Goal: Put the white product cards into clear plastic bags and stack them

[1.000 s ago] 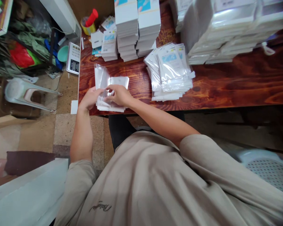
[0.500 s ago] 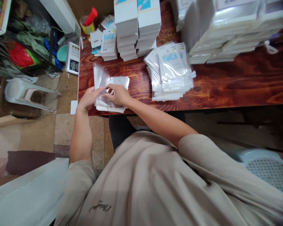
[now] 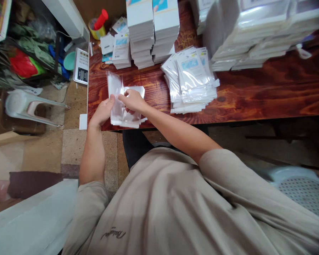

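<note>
Near the table's front left corner, my left hand [image 3: 103, 110] grips the left edge of a clear plastic bag [image 3: 115, 85], thumb on top. My right hand [image 3: 134, 101] is at the bag's right side, its thumb and forefinger closed on the film near the middle. The bag stands partly raised and looks creased and shiny. Beneath and to the right lies a small pile of white cards or bags [image 3: 139, 90], mostly covered by my right hand. What is inside the bag, if anything, I cannot make out.
Bagged cards [image 3: 192, 81] lie in a loose pile right of my hands. Behind stand tall white card stacks [image 3: 140, 32] and a shorter card stack [image 3: 121, 51]. Large plastic-wrapped bundles [image 3: 255, 35] fill the back right. A digital scale [image 3: 81, 67] sits beyond the left edge, above a stool [image 3: 21, 104].
My right hand has shifted slightly up and its fingers have closed up. My left hand has moved slightly right along the bag, which now stands more narrowly folded.
</note>
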Tool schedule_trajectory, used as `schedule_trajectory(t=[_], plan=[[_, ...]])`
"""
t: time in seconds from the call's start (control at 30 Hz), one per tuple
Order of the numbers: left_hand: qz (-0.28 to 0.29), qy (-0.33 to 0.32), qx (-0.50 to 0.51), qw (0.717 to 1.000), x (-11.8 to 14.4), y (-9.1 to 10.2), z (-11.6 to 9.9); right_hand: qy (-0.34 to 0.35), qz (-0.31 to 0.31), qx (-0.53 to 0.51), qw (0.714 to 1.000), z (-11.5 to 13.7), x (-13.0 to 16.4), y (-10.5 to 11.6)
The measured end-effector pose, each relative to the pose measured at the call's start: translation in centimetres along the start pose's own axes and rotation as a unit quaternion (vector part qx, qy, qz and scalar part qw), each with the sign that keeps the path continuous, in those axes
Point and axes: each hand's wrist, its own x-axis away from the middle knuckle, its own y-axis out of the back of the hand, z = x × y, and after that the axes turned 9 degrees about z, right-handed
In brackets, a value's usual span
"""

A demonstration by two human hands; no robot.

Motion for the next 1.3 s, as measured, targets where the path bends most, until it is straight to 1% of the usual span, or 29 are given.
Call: schedule_trajectory(t=[0.07, 0.13, 0.2, 0.33, 0.43, 0.57, 0.77, 0.9, 0.93, 1.0, 1.07, 1.1, 1.13, 1.23, 1.27, 1.3], plan=[[0.005, 0.000, 0.019, 1.000, -0.1, 0.0, 0.1, -0.001, -0.020, 0.065, 0.998, -0.2, 0.0, 0.5], [0.005, 0.006, 0.036, 0.999, -0.1, 0.1, 0.2, 0.019, -0.066, 0.146, 0.987, -0.8, 0.1, 1.1], [0.003, 0.010, 0.051, 0.999, -0.1, 0.2, 0.2, 0.024, -0.095, 0.183, 0.978, -1.5, 0.2, 1.7], [0.002, 0.021, 0.067, 0.998, -0.1, 0.3, -0.1, 0.007, -0.082, 0.151, 0.985, -2.6, 0.5, 2.1], [0.001, 0.027, 0.055, 0.998, 0.0, 0.3, -0.3, 0.021, -0.077, 0.171, 0.982, -3.0, 1.0, 1.9], [-0.013, 0.033, 0.043, 0.998, 0.0, 0.1, -0.5, 0.044, -0.049, 0.181, 0.981, -3.1, 1.5, 1.7], [-0.009, 0.029, 0.054, 0.998, 0.0, 0.2, -0.3, 0.019, -0.055, 0.187, 0.981, -3.1, 1.1, 1.7], [-0.004, 0.028, 0.050, 0.998, -0.1, 0.3, -0.3, 0.018, -0.053, 0.227, 0.972, -3.0, 1.5, 1.5], [-0.004, 0.029, 0.050, 0.998, -0.1, 0.3, -0.3, 0.018, -0.064, 0.246, 0.967, -2.9, 1.8, 1.4], [-0.004, 0.031, 0.048, 0.998, -0.1, 0.3, -0.3, 0.032, -0.110, 0.280, 0.953, -2.5, 2.5, 1.0], [-0.006, 0.031, 0.052, 0.998, -0.1, 0.2, -0.2, 0.074, -0.156, 0.295, 0.940, -2.0, 3.2, 0.6], [-0.005, 0.028, 0.057, 0.998, -0.1, 0.2, -0.2, 0.099, -0.159, 0.294, 0.937, -1.8, 3.4, 0.4], [-0.003, 0.025, 0.062, 0.998, -0.1, 0.2, -0.2, 0.120, -0.142, 0.288, 0.939, -1.6, 3.4, 0.2], [0.002, 0.023, 0.061, 0.998, -0.1, 0.2, -0.1, 0.149, -0.036, 0.276, 0.949, -1.5, 2.6, -0.3], [0.001, 0.027, 0.058, 0.998, -0.2, 0.3, 0.0, 0.154, -0.012, 0.277, 0.948, -1.6, 2.2, -0.4], [0.000, 0.030, 0.058, 0.998, -0.2, 0.3, 0.0, 0.158, -0.002, 0.281, 0.947, -1.7, 1.8, -0.5]])
